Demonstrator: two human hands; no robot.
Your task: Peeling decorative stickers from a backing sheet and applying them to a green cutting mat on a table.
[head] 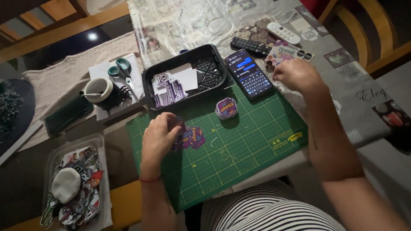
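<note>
Stickers [190, 137] stay pinned flat on the green cutting mat [239, 149] under our curled left hand [159, 139], while our right hand [295, 75], loosely closed, seemingly empty, hovers beside the phone [248, 73].

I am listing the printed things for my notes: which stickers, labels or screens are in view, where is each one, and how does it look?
Phone: right of the black tray, screen lit, dark with blue bubbles.
Small sticker: alone on the green cutting mat, roundish, purple and orange.
Sticker: under the left hand, purple and orange.
Sticker sheet: beyond the right hand, pale with pink.
Cut stickers: in the tray, purple and white.
</note>
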